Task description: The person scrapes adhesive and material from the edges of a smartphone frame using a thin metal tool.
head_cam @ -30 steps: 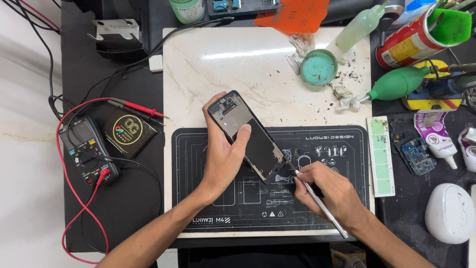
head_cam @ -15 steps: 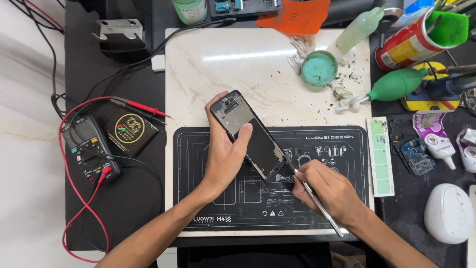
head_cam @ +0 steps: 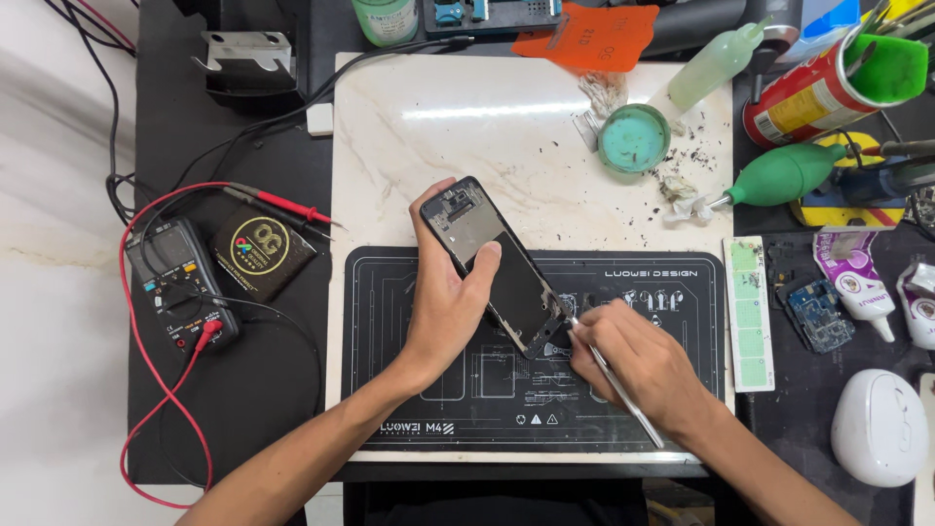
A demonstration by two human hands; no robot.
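My left hand (head_cam: 450, 304) grips an opened black phone (head_cam: 494, 261) with its back cover off, holding it tilted over the black repair mat (head_cam: 682, 390). My right hand (head_cam: 638, 362) holds metal tweezers (head_cam: 623, 394) like a pen. Their tip touches the phone's lower end, near the mat's middle. The phone's inner frame and battery area face up.
A multimeter (head_cam: 180, 282) with red and black leads lies at left beside a small black box (head_cam: 261, 251). Behind on the marble slab (head_cam: 409, 127) stand a round teal dish (head_cam: 633, 138), a squeeze bottle (head_cam: 716, 66) and a green blower (head_cam: 794, 173). Circuit boards, tubes and a white mouse (head_cam: 878, 427) sit at right.
Both hands stay nearly in place. The tweezers' tip has shifted slightly at the phone's lower end.
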